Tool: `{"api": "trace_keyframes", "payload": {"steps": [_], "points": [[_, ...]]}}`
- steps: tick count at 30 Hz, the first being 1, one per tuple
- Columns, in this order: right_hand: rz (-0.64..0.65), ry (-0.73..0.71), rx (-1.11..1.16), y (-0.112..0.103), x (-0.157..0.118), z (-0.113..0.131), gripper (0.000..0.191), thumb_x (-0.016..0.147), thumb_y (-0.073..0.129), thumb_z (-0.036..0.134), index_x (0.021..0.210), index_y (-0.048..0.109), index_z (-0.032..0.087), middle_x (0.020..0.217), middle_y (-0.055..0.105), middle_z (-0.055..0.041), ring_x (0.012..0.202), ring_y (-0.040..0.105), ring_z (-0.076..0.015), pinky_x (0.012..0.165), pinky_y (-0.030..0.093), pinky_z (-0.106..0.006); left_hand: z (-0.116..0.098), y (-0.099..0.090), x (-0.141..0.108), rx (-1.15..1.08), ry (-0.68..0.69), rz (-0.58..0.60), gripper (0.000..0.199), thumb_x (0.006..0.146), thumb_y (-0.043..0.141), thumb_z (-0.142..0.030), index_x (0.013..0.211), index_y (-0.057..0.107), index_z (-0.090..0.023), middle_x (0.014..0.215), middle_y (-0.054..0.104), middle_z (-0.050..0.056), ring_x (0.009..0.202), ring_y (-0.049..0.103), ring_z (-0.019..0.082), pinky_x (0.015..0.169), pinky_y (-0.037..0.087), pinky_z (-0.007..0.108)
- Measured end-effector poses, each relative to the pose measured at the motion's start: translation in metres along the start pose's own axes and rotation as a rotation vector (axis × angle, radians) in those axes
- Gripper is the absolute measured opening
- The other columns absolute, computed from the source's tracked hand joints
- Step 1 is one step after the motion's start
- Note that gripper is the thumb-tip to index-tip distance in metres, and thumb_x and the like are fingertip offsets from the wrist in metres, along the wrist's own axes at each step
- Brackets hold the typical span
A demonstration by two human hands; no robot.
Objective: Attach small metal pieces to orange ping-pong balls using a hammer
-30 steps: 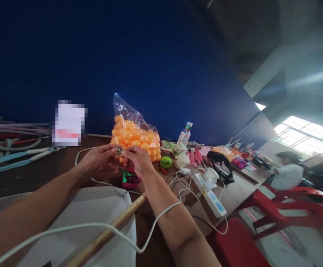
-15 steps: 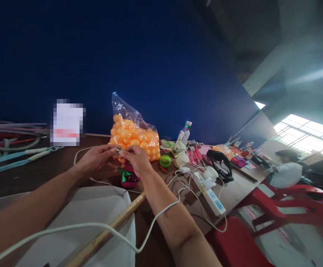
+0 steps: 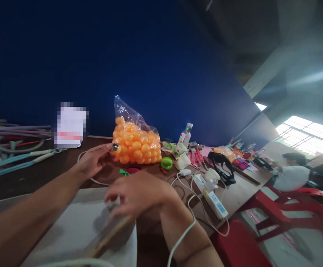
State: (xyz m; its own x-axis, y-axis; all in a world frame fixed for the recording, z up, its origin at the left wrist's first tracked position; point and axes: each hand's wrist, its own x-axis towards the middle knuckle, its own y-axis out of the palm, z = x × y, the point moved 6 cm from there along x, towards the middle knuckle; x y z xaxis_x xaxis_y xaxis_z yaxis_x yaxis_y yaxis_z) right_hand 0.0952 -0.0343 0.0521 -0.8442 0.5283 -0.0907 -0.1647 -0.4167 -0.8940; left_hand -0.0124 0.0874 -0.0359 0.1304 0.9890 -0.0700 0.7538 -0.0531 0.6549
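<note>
My left hand (image 3: 96, 159) pinches a small shiny object (image 3: 115, 148) in front of a clear bag of orange balls (image 3: 137, 146). What the shiny object is, I cannot make out. Lower and to the right, my right hand (image 3: 136, 193) hangs over the edge of a white container (image 3: 63, 218), its fingers curved and blurred, near a wooden stick (image 3: 112, 235). Behind that hand a green and dark pink item (image 3: 125, 171) is partly hidden. A green striped ball (image 3: 166, 163) rests right of the bag.
Ropes with pale handles (image 3: 36, 157) lie at the left beside a white card (image 3: 71, 126). A bottle (image 3: 186, 134), a white cup (image 3: 183, 161), a black strap (image 3: 225, 168) and a power strip (image 3: 217, 204) with cables stand rightward. Red chairs (image 3: 283, 207) and a seated person (image 3: 292, 176) are farther right.
My right hand has let go of the small object at my left fingertips and moved down over the white container. The white cable across my right arm has shifted.
</note>
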Motion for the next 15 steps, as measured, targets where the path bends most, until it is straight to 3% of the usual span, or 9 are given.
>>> {"api": "trace_keyframes", "payload": {"steps": [2,4,8,11,15], "points": [[0.245,-0.075,-0.164,0.023,-0.004,0.019,0.036,0.074,0.068,0.051,0.096,0.065,0.023,0.091,0.070,0.0003,0.075,0.063,-0.0151,0.050,0.035,-0.024,-0.001,-0.002,0.002,-0.022,0.006,-0.004,0.012,0.075,0.068,-0.014,0.083,0.072,-0.007,0.074,0.072,0.009,0.060,0.066,0.015,0.055,0.056,0.024],[0.398,-0.059,-0.300,0.044,-0.001,0.025,0.038,0.073,0.068,0.055,0.090,0.066,0.022,0.088,0.071,-0.0008,0.073,0.063,-0.0172,0.046,0.031,-0.026,-0.002,-0.002,0.003,-0.054,0.010,0.012,0.011,0.078,0.064,-0.014,0.082,0.071,-0.006,0.071,0.071,0.009,0.059,0.065,0.015,0.055,0.055,0.024],[0.575,-0.032,-0.386,0.072,0.011,0.023,0.021,0.078,0.063,0.040,0.089,0.067,0.022,0.089,0.072,-0.0009,0.074,0.062,-0.0179,0.044,0.029,-0.028,-0.005,-0.006,0.006,-0.149,0.011,-0.016,0.009,0.080,0.061,-0.012,0.080,0.070,-0.009,0.071,0.070,0.006,0.058,0.064,0.013,0.054,0.055,0.023],[0.546,-0.095,-0.356,0.068,0.014,0.026,0.016,0.081,0.058,0.033,0.090,0.067,0.023,0.089,0.071,0.0000,0.073,0.061,-0.0170,0.045,0.030,-0.027,-0.006,-0.010,0.007,-0.169,0.012,-0.041,0.010,0.081,0.059,-0.010,0.082,0.069,-0.009,0.071,0.069,0.005,0.057,0.064,0.013,0.054,0.056,0.023],[0.277,-0.100,-0.337,0.035,0.013,0.026,0.019,0.087,0.051,0.033,0.090,0.065,0.020,0.088,0.069,-0.0026,0.077,0.060,-0.0178,0.049,0.034,-0.027,-0.007,-0.012,0.009,-0.173,0.023,-0.051,0.012,0.082,0.058,-0.010,0.084,0.069,-0.009,0.073,0.070,0.005,0.060,0.065,0.013,0.056,0.056,0.024]]}}
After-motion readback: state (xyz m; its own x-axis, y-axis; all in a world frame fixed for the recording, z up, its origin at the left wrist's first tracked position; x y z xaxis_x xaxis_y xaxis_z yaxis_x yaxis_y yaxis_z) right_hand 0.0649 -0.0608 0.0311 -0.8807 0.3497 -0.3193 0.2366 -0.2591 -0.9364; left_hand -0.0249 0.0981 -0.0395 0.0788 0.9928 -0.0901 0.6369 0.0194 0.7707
